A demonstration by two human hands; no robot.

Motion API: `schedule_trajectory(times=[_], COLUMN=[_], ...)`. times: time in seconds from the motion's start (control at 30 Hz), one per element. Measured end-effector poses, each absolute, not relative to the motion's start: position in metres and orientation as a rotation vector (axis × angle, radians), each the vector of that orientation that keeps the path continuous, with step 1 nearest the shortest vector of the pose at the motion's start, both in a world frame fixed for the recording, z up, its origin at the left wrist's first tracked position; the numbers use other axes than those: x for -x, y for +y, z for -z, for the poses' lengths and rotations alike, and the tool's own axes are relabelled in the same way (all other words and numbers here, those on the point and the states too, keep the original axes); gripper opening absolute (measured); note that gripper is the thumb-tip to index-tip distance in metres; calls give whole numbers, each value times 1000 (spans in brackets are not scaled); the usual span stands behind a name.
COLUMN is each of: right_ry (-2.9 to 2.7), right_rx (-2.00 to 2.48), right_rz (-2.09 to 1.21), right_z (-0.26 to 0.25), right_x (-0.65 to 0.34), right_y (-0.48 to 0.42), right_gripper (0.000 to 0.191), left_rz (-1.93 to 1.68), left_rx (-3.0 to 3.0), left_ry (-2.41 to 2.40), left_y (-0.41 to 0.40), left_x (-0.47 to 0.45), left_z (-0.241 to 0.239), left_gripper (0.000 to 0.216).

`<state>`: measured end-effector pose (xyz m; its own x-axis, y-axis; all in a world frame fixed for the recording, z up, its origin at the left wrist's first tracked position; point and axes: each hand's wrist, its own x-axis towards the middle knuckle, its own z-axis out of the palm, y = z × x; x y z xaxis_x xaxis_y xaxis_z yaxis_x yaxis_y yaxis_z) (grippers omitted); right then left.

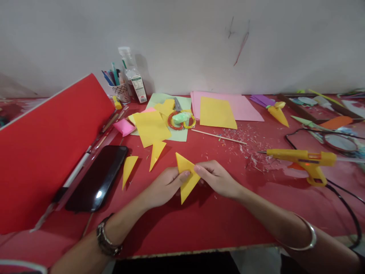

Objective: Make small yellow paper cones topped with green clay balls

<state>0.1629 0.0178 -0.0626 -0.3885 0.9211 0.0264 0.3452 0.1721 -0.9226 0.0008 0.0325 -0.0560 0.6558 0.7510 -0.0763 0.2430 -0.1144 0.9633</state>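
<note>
A folded yellow paper triangle [186, 182] is held between both hands above the red table, one point toward the wall and another toward me. My left hand [167, 186] pinches its left side with the thumb on top. On the right side, my right hand [215, 177] grips the paper between thumb and fingers. The fingers beneath the paper are mostly hidden. Left of my hands lie two yellow paper pieces, a narrow folded one [156, 154] and a curved-edged one [129, 169]. Beyond them rests a yellow sheet [151, 127].
A black phone [98, 179] lies at left beside a tilted red board [48, 148]. To the right sits a yellow glue gun [302, 156] with its cord. Scissors [173, 125], a thin stick [218, 136], pink sheets [248, 108] and a bottle [133, 76] are farther back.
</note>
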Motion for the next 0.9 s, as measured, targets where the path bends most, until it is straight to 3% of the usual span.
schedule_trajectory(times=[0.23, 0.43, 0.7, 0.9], right_ry=[-1849, -1898, -1940, -1920], right_rx=[1165, 1115, 1152, 1121], right_rz=[-1186, -1115, -1100, -1023], right_z=[61, 59, 59, 60], right_x=[-165, -163, -162, -162], right_y=[18, 18, 17, 16], right_gripper=[40, 36, 33, 29], left_rz=[-459, -603, -493, -584], left_rx=[-1702, -1711, -1804, -1693], left_ry=[828, 883, 881, 898], left_y=[34, 35, 37, 35], left_x=[0, 1, 2, 1], left_z=[59, 63, 64, 65], left_gripper=[28, 41, 54, 51])
